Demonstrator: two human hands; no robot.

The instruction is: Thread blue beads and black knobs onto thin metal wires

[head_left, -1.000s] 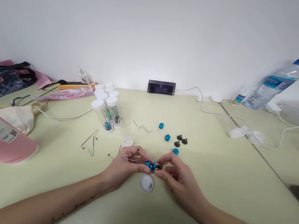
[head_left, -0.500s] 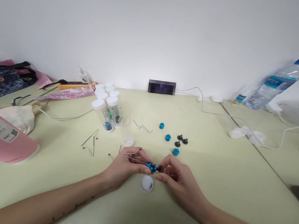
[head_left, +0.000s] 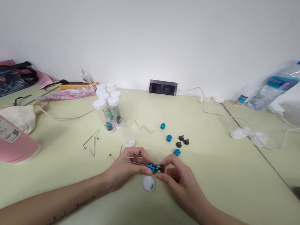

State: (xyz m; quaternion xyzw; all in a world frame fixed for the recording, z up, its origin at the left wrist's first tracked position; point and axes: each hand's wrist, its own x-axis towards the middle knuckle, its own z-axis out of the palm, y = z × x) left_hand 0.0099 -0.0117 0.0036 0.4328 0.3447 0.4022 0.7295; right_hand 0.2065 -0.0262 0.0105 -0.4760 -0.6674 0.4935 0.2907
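Note:
My left hand (head_left: 123, 164) pinches a blue metal fitting (head_left: 152, 168), from which thin bent wires run back over the fingers. At the fitting's right end sits a black flat-headed screw (head_left: 161, 168), its head between the thumb and forefinger of my right hand (head_left: 177, 175). Both hands are closed. Just below them a round white cap (head_left: 148, 184) lies on the table. Beyond my right hand are several loose blue fittings, among them a near one (head_left: 177, 152), and a cluster of black screws (head_left: 180, 141).
Clear tubes with white lids (head_left: 114, 102) stand at the back left, and an open clear tube (head_left: 129, 141) is nearer. Bent wires (head_left: 94, 144) lie left of my hands. A pink cup (head_left: 5, 137) is at far left; a water bottle (head_left: 277, 85) leans against the wall.
My hands hold almost the same place. The black screw and its head show slightly more clearly beside the blue fitting; the view has shifted a little.

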